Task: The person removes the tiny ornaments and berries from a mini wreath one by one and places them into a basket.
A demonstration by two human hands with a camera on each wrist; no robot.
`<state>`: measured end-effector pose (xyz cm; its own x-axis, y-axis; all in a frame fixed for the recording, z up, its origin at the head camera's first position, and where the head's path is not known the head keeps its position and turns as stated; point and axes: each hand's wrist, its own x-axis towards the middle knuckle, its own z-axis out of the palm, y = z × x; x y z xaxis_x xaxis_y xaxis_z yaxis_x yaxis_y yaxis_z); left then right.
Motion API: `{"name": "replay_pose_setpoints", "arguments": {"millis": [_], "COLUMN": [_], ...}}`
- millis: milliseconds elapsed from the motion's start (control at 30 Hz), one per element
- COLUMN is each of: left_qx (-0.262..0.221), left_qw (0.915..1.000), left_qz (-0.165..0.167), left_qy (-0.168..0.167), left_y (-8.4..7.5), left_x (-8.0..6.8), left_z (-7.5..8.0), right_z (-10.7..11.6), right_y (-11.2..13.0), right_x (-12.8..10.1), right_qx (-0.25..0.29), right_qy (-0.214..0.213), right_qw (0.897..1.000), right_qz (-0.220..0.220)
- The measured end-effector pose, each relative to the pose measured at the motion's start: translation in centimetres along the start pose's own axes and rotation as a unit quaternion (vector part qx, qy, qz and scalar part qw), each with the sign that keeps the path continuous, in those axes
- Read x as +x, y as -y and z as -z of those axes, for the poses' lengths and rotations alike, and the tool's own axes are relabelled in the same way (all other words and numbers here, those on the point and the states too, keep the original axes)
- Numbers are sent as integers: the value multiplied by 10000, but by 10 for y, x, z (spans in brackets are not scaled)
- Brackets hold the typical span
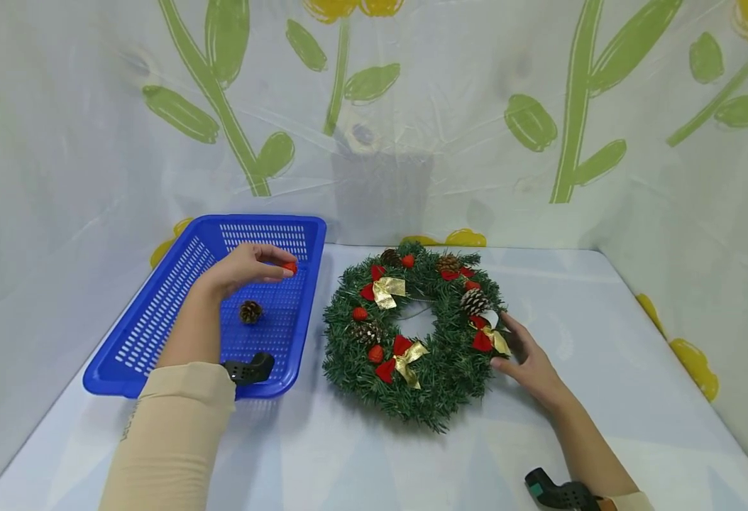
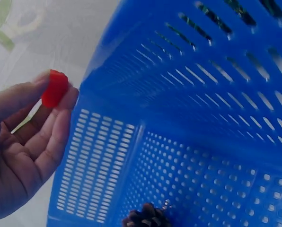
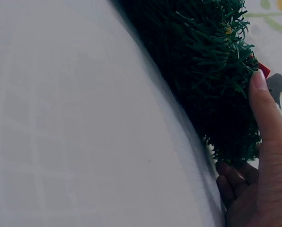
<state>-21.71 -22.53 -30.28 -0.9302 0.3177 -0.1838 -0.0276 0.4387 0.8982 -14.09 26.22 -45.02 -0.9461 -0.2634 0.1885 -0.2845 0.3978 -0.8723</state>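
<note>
My left hand point(image 1: 243, 271) is over the blue plastic basket point(image 1: 311, 305), pinching a small red ball ornament point(image 2: 56, 89) between thumb and fingertips. A brown pinecone point(image 1: 250, 311) lies on the basket floor below that hand. To the right, a green Christmas wreath point(image 1: 441, 394) lies on the table, with my right hand point(image 1: 534, 369) gripping its right edge. In the right wrist view the thumb presses on the needles, and the other fingers curl in under the rim. Gold-and-red bows point(image 1: 406, 358), pinecones point(image 1: 475, 301) and several red balls point(image 1: 375, 353) decorate the wreath.
The table point(image 1: 578, 312) carries a white cloth with pale blue triangles. A curtain point(image 1: 438, 92) printed with green leaves and yellow flowers hangs close behind and at both sides. The basket's raised side wall stands just left of the wreath.
</note>
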Motion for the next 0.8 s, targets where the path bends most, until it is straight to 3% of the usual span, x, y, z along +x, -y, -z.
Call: {"name": "replay_pose_setpoints", "arguments": {"millis": [500, 800], "left_qx": [609, 617], "left_qw": [9969, 9975], "left_qz": [450, 347], "left_qy": [201, 48], "left_y": [24, 42], "left_x": [16, 19], "left_z": [-3, 5], "right_z": [1, 2], "right_y": [-2, -5], "right_x": [-3, -1], "right_qx": [2, -27], "right_qy": [10, 26], "right_qw": [10000, 10000], "right_qz": [72, 19]}}
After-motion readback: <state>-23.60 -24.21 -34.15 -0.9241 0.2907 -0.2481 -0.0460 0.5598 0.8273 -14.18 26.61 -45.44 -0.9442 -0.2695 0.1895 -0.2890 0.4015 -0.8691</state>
